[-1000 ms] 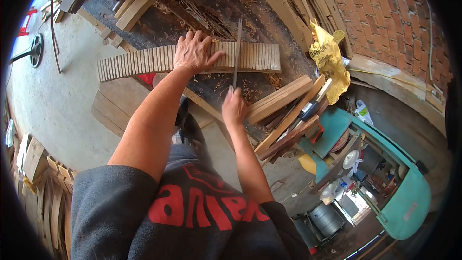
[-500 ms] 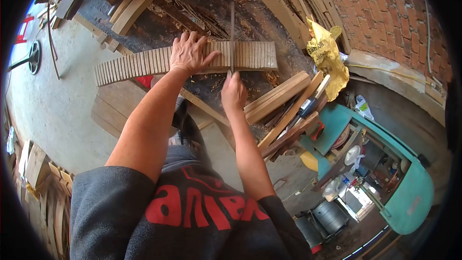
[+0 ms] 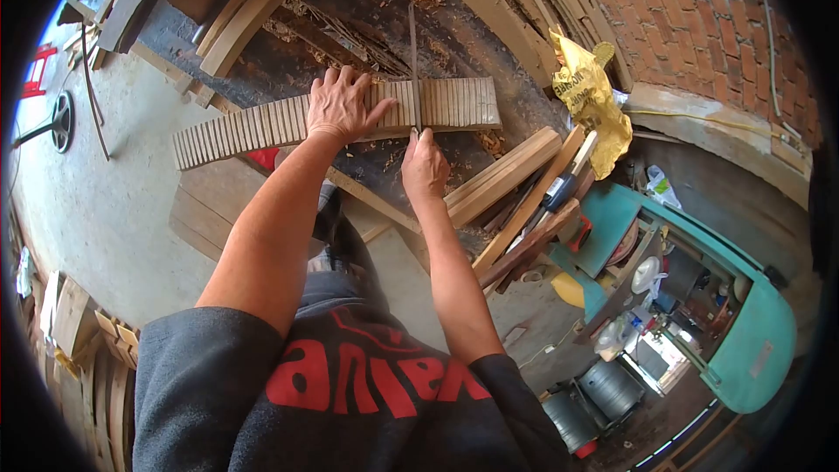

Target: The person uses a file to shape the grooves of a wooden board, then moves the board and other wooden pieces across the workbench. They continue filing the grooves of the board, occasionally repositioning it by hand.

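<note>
A long curved piece of wood (image 3: 253, 126) with many close crosswise slots lies across the dark workbench. My left hand (image 3: 339, 107) rests on top of it, fingers bent over the far edge and thumb spread toward the right. A long, narrow metal blade (image 3: 414, 48) crosses the wood near its right end, pointing away from me. Its near end is in my closed right hand (image 3: 426, 166), just off the wood's near edge. The blade is seen from above, so whether it is a saw or a file cannot be told. Most of its grip is hidden in the fist.
Curved timbers (image 3: 262, 9) and wood shavings lie on the workbench (image 3: 463, 31). Stacked wooden strips (image 3: 507, 175) and a yellow sack (image 3: 594, 114) sit to the right. Beyond them is a teal cabinet (image 3: 752, 358) with loose items. A brick wall (image 3: 699, 17) rises at upper right.
The far end of the blade has swung slightly left, so it now slants a little. My left hand keeps its place on the slotted wood. The whole view has shifted slightly.
</note>
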Tool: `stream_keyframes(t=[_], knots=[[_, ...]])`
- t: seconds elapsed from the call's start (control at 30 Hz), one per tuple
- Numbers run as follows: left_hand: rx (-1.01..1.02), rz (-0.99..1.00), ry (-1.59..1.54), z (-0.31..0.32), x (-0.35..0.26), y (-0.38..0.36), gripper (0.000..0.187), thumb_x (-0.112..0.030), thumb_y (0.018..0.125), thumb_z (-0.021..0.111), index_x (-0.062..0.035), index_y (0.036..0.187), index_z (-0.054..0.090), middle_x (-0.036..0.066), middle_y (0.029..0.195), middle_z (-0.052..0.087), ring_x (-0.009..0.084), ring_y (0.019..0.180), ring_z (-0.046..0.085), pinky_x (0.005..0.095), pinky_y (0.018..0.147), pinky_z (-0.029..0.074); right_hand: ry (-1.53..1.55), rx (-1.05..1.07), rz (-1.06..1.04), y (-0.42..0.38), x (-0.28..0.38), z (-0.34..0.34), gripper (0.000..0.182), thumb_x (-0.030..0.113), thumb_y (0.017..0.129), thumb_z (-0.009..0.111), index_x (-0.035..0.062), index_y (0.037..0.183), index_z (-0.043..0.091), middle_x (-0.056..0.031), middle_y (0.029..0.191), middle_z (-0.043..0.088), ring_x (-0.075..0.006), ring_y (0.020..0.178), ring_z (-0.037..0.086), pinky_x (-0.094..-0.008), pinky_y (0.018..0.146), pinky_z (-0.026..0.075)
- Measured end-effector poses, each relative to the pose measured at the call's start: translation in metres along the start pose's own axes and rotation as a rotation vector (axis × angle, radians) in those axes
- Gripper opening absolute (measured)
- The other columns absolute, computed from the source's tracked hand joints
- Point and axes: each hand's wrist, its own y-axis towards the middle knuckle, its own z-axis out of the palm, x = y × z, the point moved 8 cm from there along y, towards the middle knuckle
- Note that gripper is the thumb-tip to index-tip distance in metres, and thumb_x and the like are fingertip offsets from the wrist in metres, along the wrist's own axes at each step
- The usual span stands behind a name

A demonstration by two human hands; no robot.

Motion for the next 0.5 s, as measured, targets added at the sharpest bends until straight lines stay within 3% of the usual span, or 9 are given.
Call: stream_keyframes(t=[0.23,0.33,0.37,0.5], knots=[[-0.012,0.014,-0.036,-0.006,-0.003,-0.002,0.062,-0.064,0.084,0.054,-0.0114,0.115,0.064,0.010,0.111,0.058,0.0289,0.108,0.050,0.0432,0.090,0.039,0.010,0.004,0.091,-0.073,-0.032,0.013,0.026,0.027,0.098,0.051,0.0028,0.088,0.051,-0.0200,0.077,0.064,-0.0388,0.070,0.064,-0.0480,0.061,0.051],[-0.099,0.022,-0.028,-0.006,-0.004,-0.002,0.059,-0.062,0.084,0.055,-0.0121,0.115,0.064,0.011,0.112,0.057,0.0305,0.108,0.051,0.0445,0.091,0.039,0.014,0.176,0.170,-0.046,-0.023,0.020,0.021,0.024,0.097,0.051,0.0038,0.091,0.053,-0.0179,0.078,0.065,-0.0374,0.072,0.066,-0.0471,0.062,0.053],[-0.108,0.028,-0.011,-0.005,-0.005,-0.002,0.058,-0.062,0.084,0.055,-0.0129,0.114,0.064,0.012,0.111,0.058,0.0307,0.107,0.051,0.0448,0.092,0.039,-0.049,0.098,0.091,-0.045,-0.021,0.023,0.018,0.022,0.096,0.052,0.0045,0.091,0.053,-0.0167,0.077,0.065,-0.0363,0.071,0.066,-0.0470,0.061,0.053],[-0.035,0.023,0.013,-0.002,-0.011,-0.002,0.059,-0.063,0.084,0.055,-0.0127,0.112,0.065,0.011,0.112,0.058,0.0305,0.109,0.051,0.0454,0.092,0.039,0.011,0.034,0.100,-0.053,-0.021,0.008,0.018,0.021,0.096,0.051,0.0042,0.091,0.052,-0.0167,0.078,0.065,-0.0357,0.071,0.066,-0.0461,0.060,0.053]])
